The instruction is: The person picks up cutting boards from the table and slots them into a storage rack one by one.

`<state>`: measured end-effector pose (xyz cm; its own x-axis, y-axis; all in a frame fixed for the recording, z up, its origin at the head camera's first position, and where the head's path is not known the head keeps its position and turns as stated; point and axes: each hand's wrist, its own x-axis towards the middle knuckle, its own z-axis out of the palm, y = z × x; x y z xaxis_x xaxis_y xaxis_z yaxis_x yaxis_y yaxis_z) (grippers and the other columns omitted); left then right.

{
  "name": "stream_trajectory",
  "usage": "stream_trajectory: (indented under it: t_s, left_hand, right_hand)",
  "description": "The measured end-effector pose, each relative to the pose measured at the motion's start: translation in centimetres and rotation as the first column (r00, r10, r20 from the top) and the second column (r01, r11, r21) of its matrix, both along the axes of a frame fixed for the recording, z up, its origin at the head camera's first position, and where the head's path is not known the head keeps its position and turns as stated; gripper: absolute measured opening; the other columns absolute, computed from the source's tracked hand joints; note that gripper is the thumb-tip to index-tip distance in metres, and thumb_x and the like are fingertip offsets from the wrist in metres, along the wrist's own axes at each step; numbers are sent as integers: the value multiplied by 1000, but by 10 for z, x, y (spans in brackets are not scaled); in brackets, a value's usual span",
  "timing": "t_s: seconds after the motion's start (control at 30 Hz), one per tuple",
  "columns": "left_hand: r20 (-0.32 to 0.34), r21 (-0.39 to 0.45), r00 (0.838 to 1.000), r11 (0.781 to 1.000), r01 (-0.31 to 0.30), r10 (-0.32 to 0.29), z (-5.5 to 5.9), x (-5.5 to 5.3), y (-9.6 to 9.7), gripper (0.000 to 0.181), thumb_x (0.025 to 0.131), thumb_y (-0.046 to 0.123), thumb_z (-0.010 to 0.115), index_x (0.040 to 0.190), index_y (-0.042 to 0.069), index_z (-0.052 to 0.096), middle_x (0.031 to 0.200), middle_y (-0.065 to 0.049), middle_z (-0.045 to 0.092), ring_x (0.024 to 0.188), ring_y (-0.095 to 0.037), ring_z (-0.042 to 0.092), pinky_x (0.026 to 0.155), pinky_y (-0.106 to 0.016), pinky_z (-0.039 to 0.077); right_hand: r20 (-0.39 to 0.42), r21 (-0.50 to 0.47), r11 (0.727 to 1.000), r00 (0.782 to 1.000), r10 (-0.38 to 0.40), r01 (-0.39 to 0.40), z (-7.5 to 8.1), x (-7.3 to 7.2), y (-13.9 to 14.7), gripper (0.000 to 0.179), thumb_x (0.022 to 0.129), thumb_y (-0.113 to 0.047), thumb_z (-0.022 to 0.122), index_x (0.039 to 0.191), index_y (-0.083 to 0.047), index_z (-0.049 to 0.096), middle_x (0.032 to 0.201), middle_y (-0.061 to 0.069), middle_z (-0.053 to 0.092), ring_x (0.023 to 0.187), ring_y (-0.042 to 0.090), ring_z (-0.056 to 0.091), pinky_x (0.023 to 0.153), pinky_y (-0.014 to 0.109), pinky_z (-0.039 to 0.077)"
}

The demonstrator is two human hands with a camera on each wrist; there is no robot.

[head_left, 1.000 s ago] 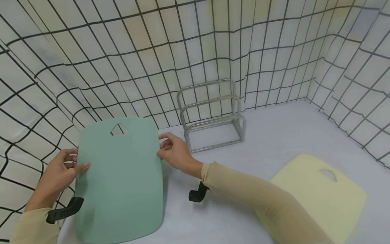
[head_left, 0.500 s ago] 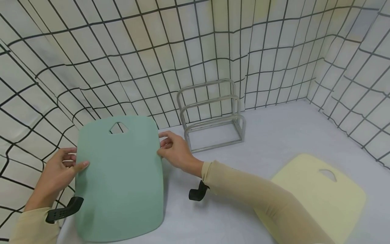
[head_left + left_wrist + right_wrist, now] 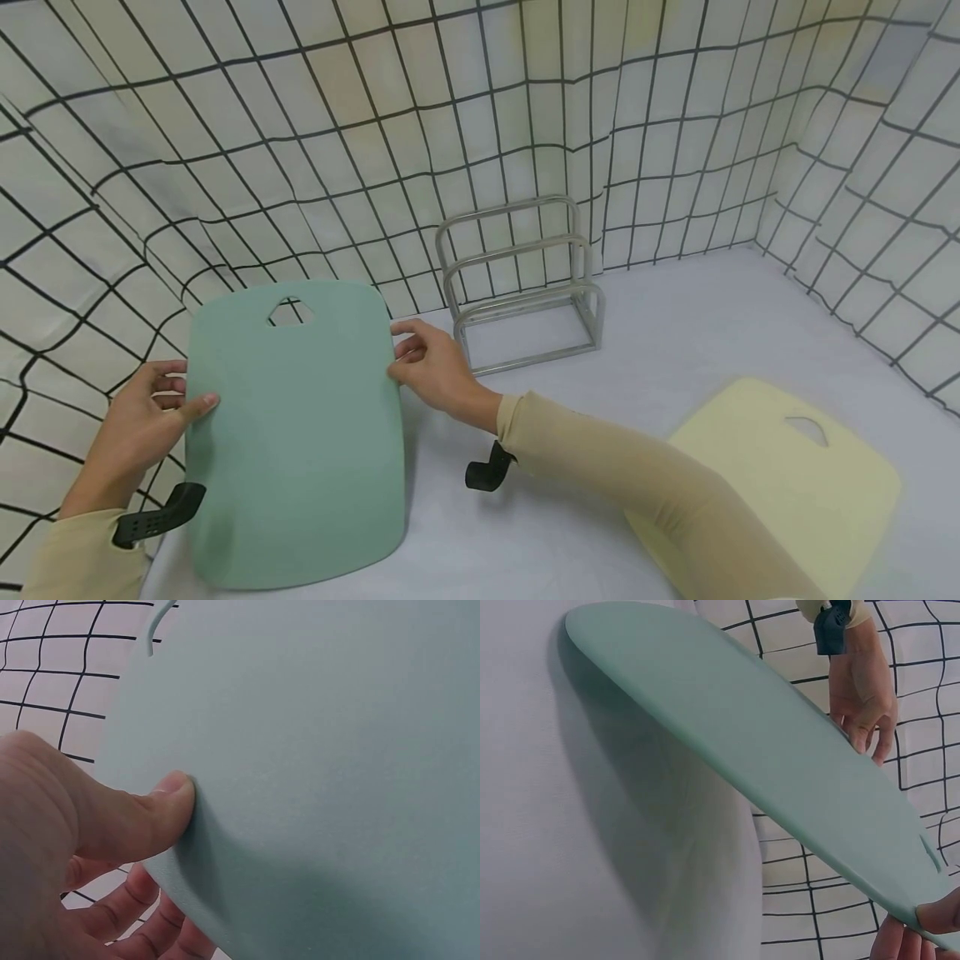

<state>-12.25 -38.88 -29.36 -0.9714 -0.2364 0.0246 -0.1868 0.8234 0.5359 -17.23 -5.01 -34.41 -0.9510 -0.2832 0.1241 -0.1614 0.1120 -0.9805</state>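
Note:
A green cutting board [image 3: 300, 450] with a cut-out handle hole at its top leans up at a slant on the left side of the head view. My left hand [image 3: 138, 429] pinches its left edge, thumb [image 3: 169, 806] flat on the front face and the other fingers behind. On the opposite edge, near the top, my right hand [image 3: 438, 371] pinches the board between thumb and fingers. Seen from the right wrist, the board's lower end [image 3: 622, 630] sits close over the white surface, with a shadow beneath.
Behind the right hand stands a metal wire rack [image 3: 528, 360] with upright loops and nothing in its slots. A yellow cutting board [image 3: 787, 492] lies flat at the right, partly covered by the right sleeve [image 3: 637, 467]. Grid-patterned cloth walls [image 3: 360, 167] enclose the back and sides.
The green cutting board has shifted slightly upward in the head view, held by both hands throughout. The rack and yellow board have stayed where they were.

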Motion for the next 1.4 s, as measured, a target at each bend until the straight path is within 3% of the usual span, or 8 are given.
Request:
stream_trajectory:
  t_s: [0.63, 1.17, 1.4]
  left_hand:
    - [-25, 23, 1000, 1000, 1, -1, 0, 1, 1, 74, 105, 20, 58, 157, -11, 17, 142, -42, 35, 127, -60, 42, 92, -76, 46]
    - [-37, 10, 999, 1000, 3, -2, 0, 2, 2, 72, 104, 17, 58, 156, -12, 18, 140, -42, 36, 125, -59, 43, 90, -74, 48]
    - [-23, 34, 1000, 999, -4, 5, 1, 3, 2, 75, 105, 21, 58, 158, -11, 16, 145, -42, 33, 132, -61, 38, 94, -76, 45]
  right_hand:
    - [-14, 12, 1000, 1000, -7, 7, 4, -2, 1, 53, 88, -2, 70, 139, -17, 62, 105, 5, 69, 89, 9, 66, 72, 21, 59]
    - [-18, 34, 999, 1000, -20, 21, 5, -2, 1, 54, 88, -3, 71, 139, -19, 63, 105, 4, 69, 91, 10, 68, 72, 21, 59]
    - [-19, 32, 999, 1000, -21, 22, 7, 0, 1, 54, 88, -3, 70, 140, -18, 62, 105, 4, 69, 91, 11, 69, 72, 22, 60]
